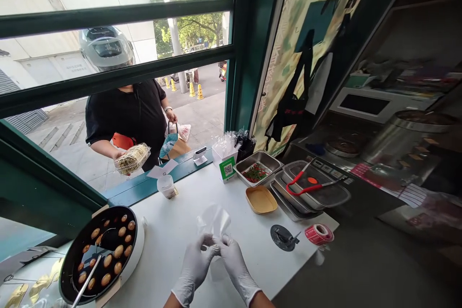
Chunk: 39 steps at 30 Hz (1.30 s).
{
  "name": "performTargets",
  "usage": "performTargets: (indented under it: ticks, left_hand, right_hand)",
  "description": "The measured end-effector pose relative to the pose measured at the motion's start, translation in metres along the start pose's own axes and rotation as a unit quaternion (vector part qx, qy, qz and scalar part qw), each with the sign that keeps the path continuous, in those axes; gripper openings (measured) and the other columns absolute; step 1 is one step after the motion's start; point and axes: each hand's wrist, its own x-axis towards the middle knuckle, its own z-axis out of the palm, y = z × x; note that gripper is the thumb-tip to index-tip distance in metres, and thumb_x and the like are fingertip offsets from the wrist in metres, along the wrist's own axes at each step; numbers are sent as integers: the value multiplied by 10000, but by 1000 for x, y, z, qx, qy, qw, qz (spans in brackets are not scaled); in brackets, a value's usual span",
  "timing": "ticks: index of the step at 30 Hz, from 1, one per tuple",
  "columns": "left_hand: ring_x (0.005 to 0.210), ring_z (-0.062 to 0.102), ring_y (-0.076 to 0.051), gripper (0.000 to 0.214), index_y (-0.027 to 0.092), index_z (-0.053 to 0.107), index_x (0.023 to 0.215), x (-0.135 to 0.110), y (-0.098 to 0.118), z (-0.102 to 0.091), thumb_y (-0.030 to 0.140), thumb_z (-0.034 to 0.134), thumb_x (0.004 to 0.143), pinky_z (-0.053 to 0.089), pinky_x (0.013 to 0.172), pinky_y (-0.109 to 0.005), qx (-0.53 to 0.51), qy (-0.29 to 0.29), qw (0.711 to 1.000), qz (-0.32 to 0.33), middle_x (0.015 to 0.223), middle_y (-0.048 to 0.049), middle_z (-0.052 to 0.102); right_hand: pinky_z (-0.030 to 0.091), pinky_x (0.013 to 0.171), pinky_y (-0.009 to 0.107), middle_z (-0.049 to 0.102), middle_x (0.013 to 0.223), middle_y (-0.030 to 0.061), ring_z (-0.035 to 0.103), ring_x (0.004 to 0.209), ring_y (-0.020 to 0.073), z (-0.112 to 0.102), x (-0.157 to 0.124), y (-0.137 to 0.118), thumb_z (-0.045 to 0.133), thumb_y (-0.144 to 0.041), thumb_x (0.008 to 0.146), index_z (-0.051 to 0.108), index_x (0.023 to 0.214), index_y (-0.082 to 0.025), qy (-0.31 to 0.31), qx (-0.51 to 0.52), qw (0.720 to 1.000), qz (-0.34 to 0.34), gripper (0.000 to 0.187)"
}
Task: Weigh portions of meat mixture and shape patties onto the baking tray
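Note:
Both my hands wear white gloves and meet low at the centre, over the white counter (pixel 180 231). My left hand (pixel 195 264) and my right hand (pixel 234 264) each pinch the lower edge of a thin clear plastic bag (pixel 215 221), which stands up between them. To the left sits a round black pan (pixel 99 255) with several browned balls in its hollows and a metal pick resting in it. Beyond the serving window a person in a black shirt and helmet holds a clear lidded food box (pixel 132 158).
A small plastic cup (pixel 166 186) stands near the window ledge. Right of the bag lie a yellow tray (pixel 260 199), stacked steel trays (pixel 306 192) with red tongs (pixel 306 185), a pan of chopped garnish (pixel 257 169), a QR code sign (pixel 227 169) and a red label roll (pixel 319 233).

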Motion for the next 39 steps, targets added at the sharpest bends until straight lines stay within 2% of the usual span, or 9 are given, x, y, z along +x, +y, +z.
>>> performTargets:
  ticks: [8, 13, 17, 21, 24, 28, 32, 36, 39]
  left_hand:
    - [896, 678, -239, 438, 175, 671, 1161, -3, -12, 4, 425, 728, 806, 524, 838, -345, -18, 18, 999, -27, 970, -75, 745]
    - [869, 691, -232, 251, 164, 711, 971, 3, -16, 11, 313, 722, 769, 528, 827, -329, -47, -17, 998, -33, 911, -70, 758]
    - [748, 679, -213, 148, 154, 696, 796, 9, -20, 2, 294, 695, 748, 525, 719, -301, -51, -49, 996, -50, 772, -56, 732]
    - [682, 628, -190, 224, 167, 651, 785, 5, -23, -2, 380, 608, 839, 468, 640, -278, 6, 37, 997, -64, 733, -45, 684]
    - [682, 627, -181, 282, 188, 622, 944, -7, -20, -1, 418, 460, 939, 458, 635, -273, 59, 116, 990, -61, 807, -46, 683]
    - [726, 654, -212, 262, 215, 641, 1071, -20, -11, -51, 315, 609, 831, 481, 713, -299, 145, 153, 976, -50, 769, -20, 672]
    - [1084, 638, -336, 309, 165, 665, 1074, -32, -1, -127, 185, 570, 781, 446, 962, -443, 225, 258, 937, -67, 1076, -147, 699]
    - [1493, 281, -377, 809, 263, 548, 1427, -38, 21, -110, 105, 661, 641, 200, 1220, -501, 296, 159, 938, 79, 1584, -102, 418]
    - [1193, 586, -441, 550, 266, 704, 1273, -33, 52, -88, 190, 665, 730, 307, 1132, -606, 247, 87, 963, 72, 1214, -181, 699]
  right_hand:
    - [525, 710, 329, 670, 731, -33, 645, 692, 154, -18, 6, 19, 812, -392, 738, 602, 817, -183, 25, 42, 999, 18, 306]
    - [542, 765, 356, 688, 766, -2, 665, 743, 167, -9, 10, 31, 780, -463, 769, 626, 848, -170, -12, 65, 997, 41, 340]
    - [475, 593, 285, 599, 612, -51, 555, 555, 116, -15, 8, 31, 783, -567, 738, 588, 725, -181, -19, 34, 997, 62, 432]
    - [339, 484, 239, 481, 492, -90, 416, 464, 76, -19, -4, 17, 887, -488, 614, 510, 584, -193, 0, -4, 998, 71, 480]
    - [454, 578, 271, 588, 593, -37, 551, 582, 128, -15, -16, -1, 885, -406, 608, 560, 635, -194, 0, 15, 997, 77, 390]
    - [545, 762, 352, 649, 734, 20, 632, 749, 193, -19, -20, -36, 816, -402, 629, 589, 755, -207, -37, 68, 992, 95, 324]
    - [369, 492, 234, 354, 567, -87, 315, 498, 81, -23, -16, -74, 740, -429, 681, 425, 677, -243, -37, 59, 995, 73, 366]
    - [210, 443, 231, 312, 580, -101, 227, 475, 81, 15, -22, -88, 625, -378, 752, 515, 837, -242, -75, -40, 994, 62, 194]
    - [332, 506, 264, 523, 662, -43, 435, 541, 126, 40, -24, -106, 662, -224, 624, 620, 991, -246, -118, -168, 978, 26, 370]
